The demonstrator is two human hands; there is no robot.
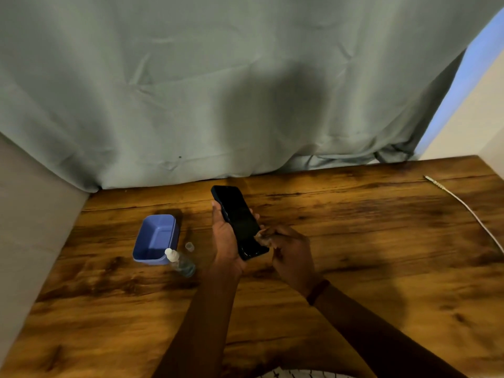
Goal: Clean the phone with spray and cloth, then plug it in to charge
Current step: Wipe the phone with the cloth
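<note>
A dark, glossy phone [238, 221] sits gripped in the left hand [227, 241] while the right hand [290, 252], fingers curled, touches its screen above a wood-grain table [354, 255].

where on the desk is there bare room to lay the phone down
Widest free patch: the bare wood right of the hands, between the right hand and the white charging cable. The near strip of the wooden table is free too. It is crowded left of the left hand: blue tub, spray bottle and small clear cap sit close together.
</note>
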